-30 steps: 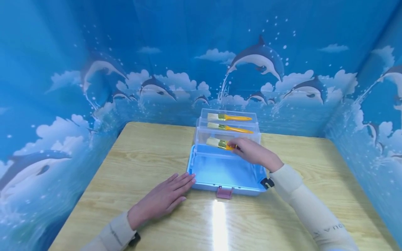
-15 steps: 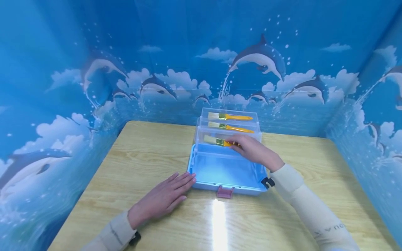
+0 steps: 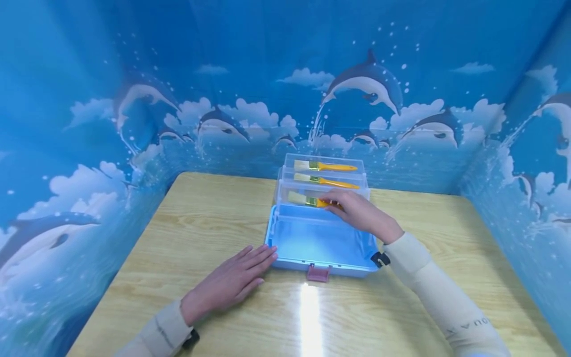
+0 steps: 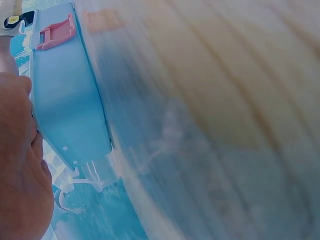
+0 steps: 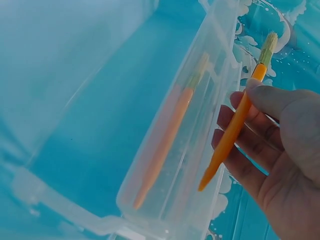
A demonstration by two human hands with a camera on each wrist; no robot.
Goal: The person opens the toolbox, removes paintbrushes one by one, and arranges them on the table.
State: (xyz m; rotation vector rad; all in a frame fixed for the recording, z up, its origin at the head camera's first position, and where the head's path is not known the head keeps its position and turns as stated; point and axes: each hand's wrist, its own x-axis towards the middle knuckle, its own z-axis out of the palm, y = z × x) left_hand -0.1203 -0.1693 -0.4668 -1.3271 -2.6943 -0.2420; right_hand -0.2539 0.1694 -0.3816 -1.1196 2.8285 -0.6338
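Note:
My right hand pinches a flat paintbrush by its orange handle, thumb on one side and fingertips on the other. The pale bristles point left, close over the lowest clear tray of a tiered blue box. Another paintbrush shows through the tray wall in the right wrist view. Straight fingers of my left hand rest at the box's front left corner. In the left wrist view, that hand lies alongside the box's blue outer wall.
Two more brushes lie in the upper trays, a top brush and a middle brush. A pink clasp hangs on the box's front. Behind the wooden table stands a dolphin-print curtain.
My right hand has shifted the paintbrush slightly left and back over the lowest tray, and the brush now lies more level. The left hand has stayed in place.

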